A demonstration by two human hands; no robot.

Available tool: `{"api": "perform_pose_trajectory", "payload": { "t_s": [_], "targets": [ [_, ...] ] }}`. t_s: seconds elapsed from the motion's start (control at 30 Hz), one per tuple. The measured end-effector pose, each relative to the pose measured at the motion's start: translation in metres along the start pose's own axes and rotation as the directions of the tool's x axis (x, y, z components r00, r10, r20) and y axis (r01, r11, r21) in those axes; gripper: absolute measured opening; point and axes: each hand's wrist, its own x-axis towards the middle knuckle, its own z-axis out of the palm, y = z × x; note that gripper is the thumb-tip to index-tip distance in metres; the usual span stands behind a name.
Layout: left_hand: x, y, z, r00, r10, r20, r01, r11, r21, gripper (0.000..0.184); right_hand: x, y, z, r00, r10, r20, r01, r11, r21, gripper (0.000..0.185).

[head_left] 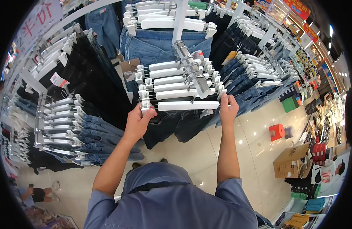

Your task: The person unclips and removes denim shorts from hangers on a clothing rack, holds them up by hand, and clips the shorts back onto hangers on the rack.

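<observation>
Front hanger (188, 106) sits at the near end of the rail (201, 87), nearest the person; whether its hook bears on the rail cannot be told. Dark jeans (160, 129) hang below it. Left hand (137, 121): thumb and fingers pinching the hanger's left clip. Right hand (229, 108): fingers closed about its right end. Further hangers (168, 81) stand in a row behind, along the rail. Red stool (276, 132) noted on the floor (246, 143), well apart, to the right.
</observation>
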Motion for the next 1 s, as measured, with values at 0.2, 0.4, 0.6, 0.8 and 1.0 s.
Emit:
{"api": "perform_pose_trajectory", "payload": {
  "t_s": [0.2,0.4,0.6,0.8,1.0],
  "targets": [
    [-0.008,0.008,0.006,0.999,-0.031,-0.009,0.031,0.992,0.125,0.025,-0.001,0.020,0.013,0.992,0.102,-0.071,-0.094,0.991,0.098,0.027],
    [-0.020,-0.010,0.002,0.997,-0.080,0.004,0.079,0.985,0.151,0.020,-0.029,0.048,0.019,0.994,0.107,0.017,-0.108,0.965,0.237,0.023],
    [-0.025,-0.023,0.006,0.998,-0.064,-0.001,0.062,0.975,0.215,0.023,-0.054,0.066,0.014,0.976,0.217,0.020,-0.217,0.971,0.099,0.032],
    [-0.070,-0.050,-0.014,0.984,-0.163,0.067,0.137,0.947,0.291,0.023,-0.151,0.106,0.017,0.904,0.352,0.244,-0.335,0.936,-0.107,0.030],
    [-0.139,-0.085,-0.050,0.930,-0.363,-0.055,0.363,0.885,0.291,0.026,-0.275,0.115,0.039,0.652,0.282,0.704,-0.070,0.947,-0.315,0.025]
  ]
}}
